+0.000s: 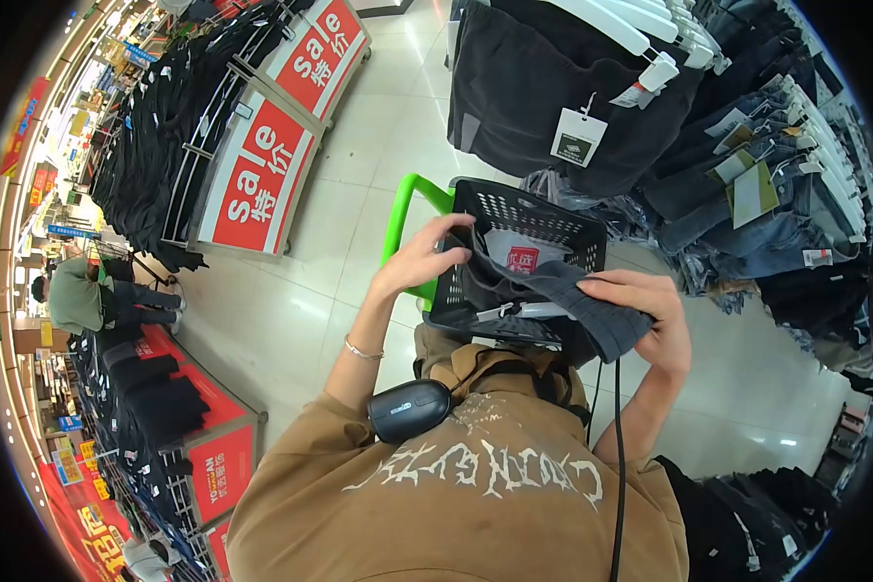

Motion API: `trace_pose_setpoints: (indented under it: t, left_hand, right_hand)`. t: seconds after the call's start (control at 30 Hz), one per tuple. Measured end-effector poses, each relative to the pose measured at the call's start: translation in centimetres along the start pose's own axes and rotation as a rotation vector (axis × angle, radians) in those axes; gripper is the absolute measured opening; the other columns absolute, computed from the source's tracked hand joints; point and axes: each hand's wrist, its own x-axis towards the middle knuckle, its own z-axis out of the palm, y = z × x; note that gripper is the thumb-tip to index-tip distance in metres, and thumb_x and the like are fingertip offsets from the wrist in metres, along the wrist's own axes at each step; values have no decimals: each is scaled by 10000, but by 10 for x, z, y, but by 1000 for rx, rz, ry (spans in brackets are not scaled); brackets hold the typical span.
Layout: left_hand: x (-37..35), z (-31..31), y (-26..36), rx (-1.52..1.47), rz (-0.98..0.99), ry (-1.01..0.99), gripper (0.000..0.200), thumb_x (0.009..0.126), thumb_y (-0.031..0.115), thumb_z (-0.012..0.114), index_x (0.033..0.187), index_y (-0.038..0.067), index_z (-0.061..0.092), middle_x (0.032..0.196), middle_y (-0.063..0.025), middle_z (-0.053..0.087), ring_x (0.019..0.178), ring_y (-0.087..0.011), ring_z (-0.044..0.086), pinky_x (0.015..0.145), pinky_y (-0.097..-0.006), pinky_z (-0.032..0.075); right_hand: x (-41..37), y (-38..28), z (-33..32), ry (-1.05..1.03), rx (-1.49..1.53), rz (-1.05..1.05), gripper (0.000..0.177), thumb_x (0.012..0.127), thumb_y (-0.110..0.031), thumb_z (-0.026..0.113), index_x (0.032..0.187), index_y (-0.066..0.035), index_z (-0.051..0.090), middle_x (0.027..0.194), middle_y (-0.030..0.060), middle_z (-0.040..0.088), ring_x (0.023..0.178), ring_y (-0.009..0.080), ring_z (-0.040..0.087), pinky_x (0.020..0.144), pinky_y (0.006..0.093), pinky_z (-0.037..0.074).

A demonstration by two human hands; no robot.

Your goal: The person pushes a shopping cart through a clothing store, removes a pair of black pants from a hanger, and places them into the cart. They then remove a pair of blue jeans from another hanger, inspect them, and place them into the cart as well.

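Dark grey fabric garment (565, 283), likely soft and light; left hand (419, 260) and right hand (655, 315) grips closed on its edges above black plastic basket (538, 202)

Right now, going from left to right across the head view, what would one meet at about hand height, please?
Crouching person in green top → red sale sign → green handle → left hand → black basket → right hand gripping the dark garment → hanging jeans.
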Motion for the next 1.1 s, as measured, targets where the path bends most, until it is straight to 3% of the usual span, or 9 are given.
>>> trace_pose_setpoints:
  t: [0.1,0.13,0.27,0.37,0.5,0.57,0.7,0.8,1.1]
  left_hand:
    - [-7,-7,7,279,-3,-142,397,664,246,745,980,37,625,1180,-128,530,1071,-245,525,926,-344,398]
    - [-7,-8,16,250,66,-170,292,623,196,769,822,27,639,946,-64,615,887,-184,569,794,-303,445]
    - [-4,-2,-7,59,-55,-505,252,612,132,763,784,32,608,643,5,536,617,-109,469,562,-255,396]
    - [-7,9,-7,98,-23,-541,264,605,124,761,783,30,591,648,10,518,613,-102,440,549,-256,374]
    - [-10,23,4,31,171,-458,255,717,50,642,962,-15,611,836,-111,645,820,-216,605,740,-296,469]
    - [-10,20,10,71,57,-530,287,757,-19,553,1041,-27,595,965,-160,646,957,-276,601,855,-319,452]
    - [-13,12,14,-39,-18,-227,284,777,-84,466,1030,-41,589,963,-130,647,916,-218,599,859,-287,441]
    - [-18,2,24,-514,-44,217,277,835,-37,385,1044,-35,568,964,-89,627,895,-150,593,819,-253,459]
    - [-18,-2,71,-947,149,455,185,882,96,409,991,-1,525,894,-96,612,801,-164,613,720,-267,514]
  right_hand:
    - [-1,2,-1,20,46,-77,328,642,21,612,964,2,666,894,188,647,771,294,650,667,275,488]
    - [-1,3,-2,33,64,-130,309,644,6,624,950,10,669,888,200,646,763,293,652,661,273,489]
    - [-4,9,-2,95,117,-159,292,643,-18,653,932,21,672,889,219,643,757,274,657,659,270,494]
    - [-8,13,0,230,178,-189,289,647,-28,675,931,23,672,892,230,641,747,246,653,657,260,492]
    - [-10,18,2,329,231,-178,286,666,-15,681,950,16,670,903,220,645,755,219,643,672,245,486]
    - [-9,20,2,324,195,-148,285,665,-9,672,948,18,669,914,214,647,775,225,645,692,252,488]
    - [-13,33,-2,339,176,-85,289,663,11,653,951,22,667,926,203,651,794,232,647,710,260,489]
    - [-17,39,-4,317,141,-50,290,655,30,636,943,22,669,934,199,652,814,242,648,724,269,490]
    - [-31,73,19,209,-39,176,263,591,72,642,851,38,629,912,137,654,825,240,635,729,281,476]
